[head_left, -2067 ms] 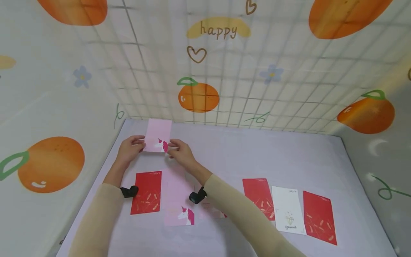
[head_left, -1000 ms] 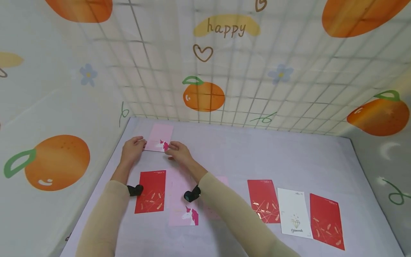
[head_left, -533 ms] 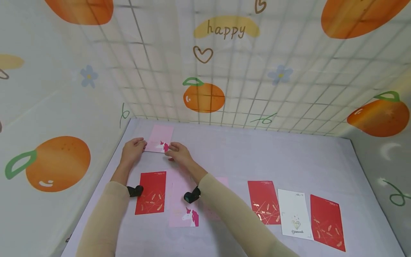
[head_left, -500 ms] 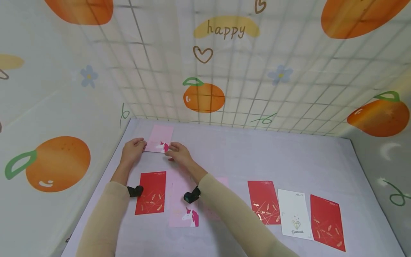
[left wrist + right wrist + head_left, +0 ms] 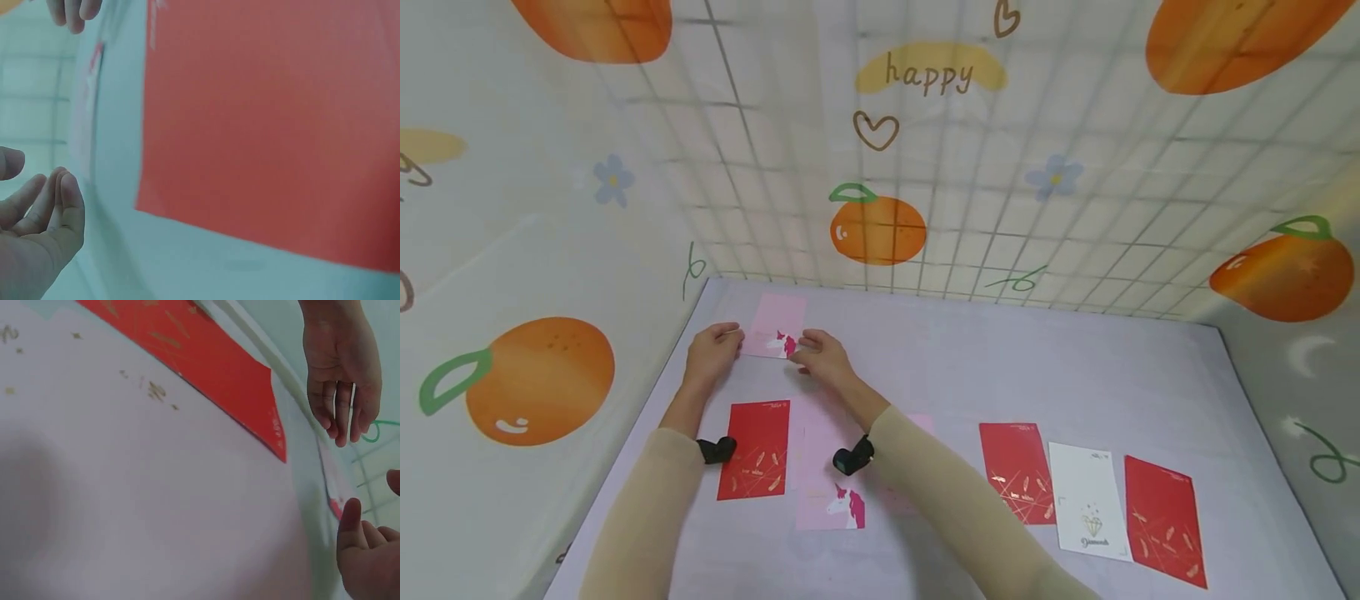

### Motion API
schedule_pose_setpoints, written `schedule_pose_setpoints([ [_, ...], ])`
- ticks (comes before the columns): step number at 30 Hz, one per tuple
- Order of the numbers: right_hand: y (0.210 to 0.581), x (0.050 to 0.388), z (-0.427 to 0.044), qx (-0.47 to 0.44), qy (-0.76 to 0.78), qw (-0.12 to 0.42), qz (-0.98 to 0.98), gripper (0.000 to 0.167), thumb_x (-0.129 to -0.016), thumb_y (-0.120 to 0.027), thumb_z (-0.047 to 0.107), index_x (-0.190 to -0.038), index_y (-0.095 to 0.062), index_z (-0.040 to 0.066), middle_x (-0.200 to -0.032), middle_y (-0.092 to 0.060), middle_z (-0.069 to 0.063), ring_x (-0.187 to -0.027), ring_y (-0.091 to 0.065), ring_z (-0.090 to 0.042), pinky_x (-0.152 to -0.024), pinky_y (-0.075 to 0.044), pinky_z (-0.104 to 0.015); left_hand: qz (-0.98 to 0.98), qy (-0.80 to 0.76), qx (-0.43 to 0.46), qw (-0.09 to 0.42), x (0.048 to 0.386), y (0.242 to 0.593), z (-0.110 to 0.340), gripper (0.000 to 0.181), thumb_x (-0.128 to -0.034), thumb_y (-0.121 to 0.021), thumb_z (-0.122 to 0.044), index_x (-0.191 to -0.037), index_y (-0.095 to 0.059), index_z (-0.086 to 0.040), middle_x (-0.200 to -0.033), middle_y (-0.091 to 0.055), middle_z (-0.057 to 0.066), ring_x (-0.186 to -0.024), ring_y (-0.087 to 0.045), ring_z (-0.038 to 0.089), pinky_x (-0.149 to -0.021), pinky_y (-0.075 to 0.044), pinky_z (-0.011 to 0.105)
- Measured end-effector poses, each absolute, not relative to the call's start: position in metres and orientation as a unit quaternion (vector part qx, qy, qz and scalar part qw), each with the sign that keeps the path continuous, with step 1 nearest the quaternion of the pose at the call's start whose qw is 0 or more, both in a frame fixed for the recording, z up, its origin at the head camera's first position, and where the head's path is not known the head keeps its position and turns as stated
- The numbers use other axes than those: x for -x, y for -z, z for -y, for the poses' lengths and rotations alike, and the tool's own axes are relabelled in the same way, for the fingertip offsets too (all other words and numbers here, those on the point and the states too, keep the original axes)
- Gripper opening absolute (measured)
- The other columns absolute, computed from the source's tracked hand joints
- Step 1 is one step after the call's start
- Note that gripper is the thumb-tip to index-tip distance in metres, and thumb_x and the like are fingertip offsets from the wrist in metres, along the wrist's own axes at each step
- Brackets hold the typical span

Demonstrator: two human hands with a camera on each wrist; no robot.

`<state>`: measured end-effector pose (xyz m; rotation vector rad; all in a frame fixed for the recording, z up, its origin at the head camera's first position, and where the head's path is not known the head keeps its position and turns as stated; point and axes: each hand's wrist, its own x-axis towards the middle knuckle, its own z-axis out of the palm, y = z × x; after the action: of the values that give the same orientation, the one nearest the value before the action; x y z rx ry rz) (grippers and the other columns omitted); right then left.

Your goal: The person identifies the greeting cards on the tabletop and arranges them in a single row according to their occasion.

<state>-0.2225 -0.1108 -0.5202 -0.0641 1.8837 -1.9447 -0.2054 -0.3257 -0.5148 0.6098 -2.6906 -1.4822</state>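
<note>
A pink greeting card with a white unicorn point(image 5: 777, 321) lies flat near the table's back left corner. At its left edge is my left hand point(image 5: 712, 356), fingers loosely bent. At its lower right corner is my right hand point(image 5: 827, 360), thumb and fingertips beside the edge. In the left wrist view the left hand point(image 5: 47, 231) appears slightly apart from the card point(image 5: 89, 119). In the right wrist view the left hand point(image 5: 344, 372) hangs with relaxed fingers; the right hand point(image 5: 369, 553) has its thumb close to the card's red corner, contact unclear.
A red card point(image 5: 754, 450) lies by the left wrist. Further pink unicorn cards point(image 5: 831, 504) lie partly under the right forearm. To the right lie a red card point(image 5: 1015, 467), a white diamond card point(image 5: 1087, 492) and another red card point(image 5: 1167, 521). A printed curtain point(image 5: 970, 150) stands behind.
The pink unicorn card has come down from a raised, tilted position to lie flat on the table. Over the last half second the hands have shifted only slightly at its edges.
</note>
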Motion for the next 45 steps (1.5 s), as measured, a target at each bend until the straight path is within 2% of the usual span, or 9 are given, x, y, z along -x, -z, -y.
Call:
schedule_pose_setpoints([
  [6, 0.499, 0.214, 0.086, 0.074, 0.68, 0.198, -0.702, 0.052, -0.092, -0.07, 0.01, -0.14, -0.053, 0.003, -0.133, -0.06, -0.018, -0.101, -0.067, -0.021, -0.082, -0.057, -0.034, 0.857, 0.489, -0.162, 0.021, 0.194, 0.5, 0.306, 0.045, -0.1033, -0.053, -0.032, -0.139, -0.056, -0.005, -0.127, -0.063, 0.019, -0.11, -0.063, 0.03, -0.091, -0.054, 0.037],
  [10, 0.485, 0.204, 0.065, 0.103, 0.674, 0.195, -0.705, 0.047, -0.092, -0.07, 0.009, -0.137, -0.056, 0.006, -0.128, -0.062, -0.019, -0.102, -0.066, -0.022, -0.083, -0.057, -0.033, 0.857, 0.495, -0.144, 0.02, 0.183, 0.49, 0.292, 0.047, -0.1022, -0.056, -0.038, -0.139, -0.055, -0.008, -0.128, -0.063, 0.016, -0.11, -0.064, 0.029, -0.091, -0.054, 0.038],
  [16, 0.473, 0.188, 0.032, 0.148, 0.662, 0.188, -0.71, 0.047, -0.091, -0.071, 0.006, -0.136, -0.056, 0.004, -0.123, -0.063, -0.022, -0.099, -0.068, -0.024, -0.08, -0.057, -0.031, 0.845, 0.525, -0.102, 0.015, 0.161, 0.474, 0.27, 0.046, -0.1001, -0.061, -0.037, -0.138, -0.056, -0.012, -0.127, -0.063, 0.013, -0.112, -0.065, 0.032, -0.091, -0.053, 0.044],
  [25, 0.47, 0.161, -0.019, 0.201, 0.63, 0.18, -0.728, 0.046, -0.093, -0.071, 0.013, -0.137, -0.056, 0.01, -0.118, -0.066, -0.009, -0.103, -0.065, -0.023, -0.084, -0.055, -0.032, 0.824, 0.565, -0.045, 0.016, 0.127, 0.465, 0.242, 0.045, -0.0996, -0.064, -0.031, -0.138, -0.056, -0.007, -0.124, -0.064, 0.014, -0.11, -0.065, 0.038, -0.087, -0.055, 0.042],
  [29, 0.474, 0.152, -0.04, 0.2, 0.619, 0.174, -0.739, 0.045, -0.093, -0.071, 0.016, -0.136, -0.057, 0.014, -0.117, -0.066, -0.006, -0.104, -0.064, -0.022, -0.087, -0.055, -0.033, 0.818, 0.575, -0.015, 0.01, 0.115, 0.464, 0.231, 0.044, -0.1001, -0.063, -0.029, -0.137, -0.056, -0.008, -0.126, -0.064, 0.015, -0.111, -0.064, 0.038, -0.087, -0.056, 0.038],
  [36, 0.476, 0.135, -0.067, 0.185, 0.624, 0.172, -0.739, 0.044, -0.093, -0.071, 0.016, -0.135, -0.058, 0.017, -0.122, -0.062, -0.018, -0.103, -0.063, -0.025, -0.086, -0.055, -0.034, 0.814, 0.581, -0.011, -0.003, 0.099, 0.468, 0.216, 0.04, -0.0987, -0.066, -0.03, -0.134, -0.059, -0.013, -0.126, -0.064, 0.014, -0.111, -0.065, 0.036, -0.087, -0.055, 0.04],
  [41, 0.474, 0.123, -0.079, 0.182, 0.625, 0.159, -0.742, 0.042, -0.093, -0.071, 0.016, -0.134, -0.059, 0.016, -0.119, -0.063, -0.014, -0.103, -0.063, -0.025, -0.085, -0.055, -0.034, 0.819, 0.573, -0.005, 0.002, 0.09, 0.47, 0.208, 0.041, -0.0981, -0.066, -0.033, -0.134, -0.059, -0.013, -0.125, -0.065, 0.009, -0.109, -0.066, 0.035, -0.085, -0.056, 0.034],
  [45, 0.475, 0.114, -0.09, 0.176, 0.62, 0.147, -0.751, 0.042, -0.093, -0.072, 0.017, -0.132, -0.06, 0.018, -0.115, -0.064, -0.007, -0.103, -0.063, -0.024, -0.085, -0.055, -0.033, 0.818, 0.575, -0.003, -0.005, 0.084, 0.473, 0.201, 0.041, -0.0977, -0.066, -0.035, -0.134, -0.06, -0.016, -0.124, -0.066, 0.005, -0.108, -0.066, 0.034, -0.086, -0.056, 0.039],
])
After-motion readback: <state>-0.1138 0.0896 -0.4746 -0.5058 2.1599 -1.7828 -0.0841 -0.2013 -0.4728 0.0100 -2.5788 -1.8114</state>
